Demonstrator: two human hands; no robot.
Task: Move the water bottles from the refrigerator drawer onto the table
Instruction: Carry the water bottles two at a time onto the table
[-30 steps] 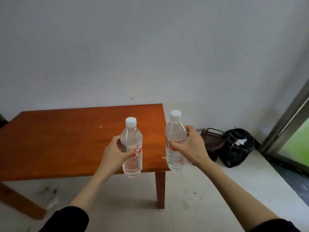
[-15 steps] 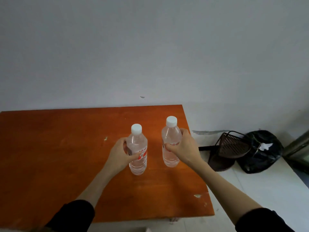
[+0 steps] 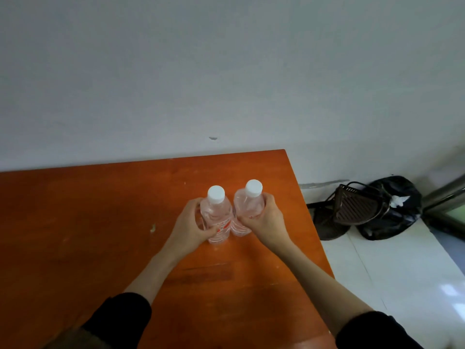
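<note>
Two water bottles stand upright on the orange table (image 3: 100, 222), side by side and nearly touching — the left bottle (image 3: 217, 217) with the left hand (image 3: 187, 226) curled round it, the right bottle (image 3: 247, 205) gripped by the right hand (image 3: 266, 220). They sit nearer the table's right edge; bare tabletop stretches wide to the left and behind toward the wall (image 3: 226, 71). On the floor (image 3: 402, 260) beyond that edge lie a dark basket (image 3: 352, 210) and a black bag (image 3: 400, 210) — apart from the table.

Head camera looks forward and down, close over the table (image 3: 100, 235).
</note>
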